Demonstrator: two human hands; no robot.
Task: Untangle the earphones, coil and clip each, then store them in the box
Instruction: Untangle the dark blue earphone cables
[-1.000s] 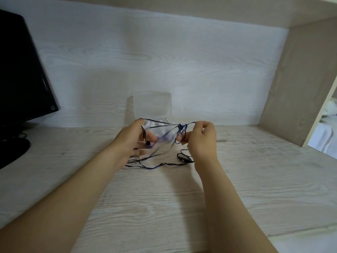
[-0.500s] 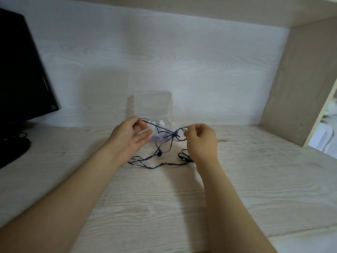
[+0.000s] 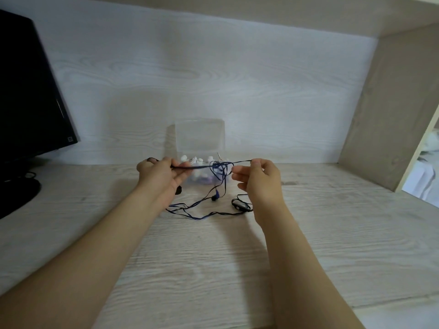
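Monitor: a black monitor [image 3: 28, 91] stands at the far left, and its dark base [image 3: 19, 195] rests on the desk.
Desk: a pale wood-grain desk [image 3: 213, 269] runs under both forearms, with a white wood-grain back panel [image 3: 213, 79] behind it.
Left hand: the left hand [image 3: 164, 176] is raised above the desk, thumb and fingers closed in a pinch on the cable. A small dark piece shows at its knuckles and another below the palm; I cannot tell what they are.
Earphones: the dark blue earphones [image 3: 197, 166] are held in the air between the two hands, in front of the box. One strand runs taut from pinch to pinch.
Box: a clear plastic box [image 3: 199, 135] sits against the back panel with its lid upright. White and purple items lie inside, too blurred to name.
Knot: a tangle [image 3: 219, 165] sits on the taut strand, nearer the right hand, with loops hanging from it.
Earbud: a blue earbud [image 3: 215, 197] dangles below the tangle, just above the desk.
Slack cable: the loose cable [image 3: 202, 217] trails across the desk between the wrists.
Remote: a black inline remote [image 3: 241, 206] lies on the desk beside the right wrist.
Right hand: the right hand [image 3: 259, 179] nips the strand's end between thumb and forefinger, its other fingers loosely curled.
Side panel: a grey-beige side panel [image 3: 392, 103] closes the desk on the right.
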